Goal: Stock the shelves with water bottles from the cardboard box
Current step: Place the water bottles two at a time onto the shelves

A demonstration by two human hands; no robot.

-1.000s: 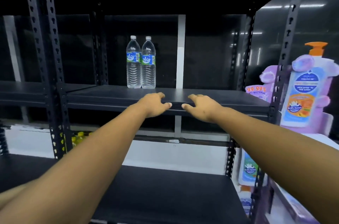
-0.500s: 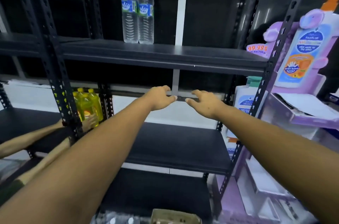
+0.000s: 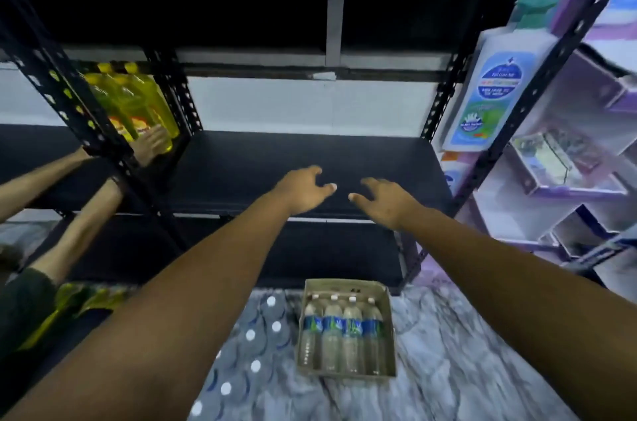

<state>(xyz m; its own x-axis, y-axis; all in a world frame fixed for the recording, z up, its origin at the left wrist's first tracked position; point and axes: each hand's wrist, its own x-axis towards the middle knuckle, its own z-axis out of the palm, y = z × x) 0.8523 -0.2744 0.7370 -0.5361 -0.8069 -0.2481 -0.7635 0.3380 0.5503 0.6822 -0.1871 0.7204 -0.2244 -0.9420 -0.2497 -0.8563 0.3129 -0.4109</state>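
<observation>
A: Largest element?
B: The black metal shelving unit (image 3: 310, 165) with perforated uprights, filling the frame from nine to three o'clock; its middle board lies bare behind the hands.

A: Next in size?
B: The two forearms, reaching from the lower corners toward centre. The left hand (image 3: 303, 191) and right hand (image 3: 386, 201) hang side by side, near each other but apart, in front of that board. Both hold nothing; fingers loosely curled and slightly spread, thumbs pointing inward.

A: And the task's goods?
B: At six o'clock, the open brown cardboard box (image 3: 346, 329) rests on the grey marbled floor (image 3: 465, 351). Four clear plastic water bottles with blue labels (image 3: 343, 334) lie inside, side by side, white caps toward the shelving.

A: Surroundings?
B: At seven o'clock, a shrink-wrapped pack of white-capped bottles (image 3: 256, 344) touches the box. At nine o'clock, another person's hand (image 3: 151, 145) touches yellow oil bottles (image 3: 138, 103). At two o'clock stands a purple soap display stand (image 3: 568, 151).
</observation>
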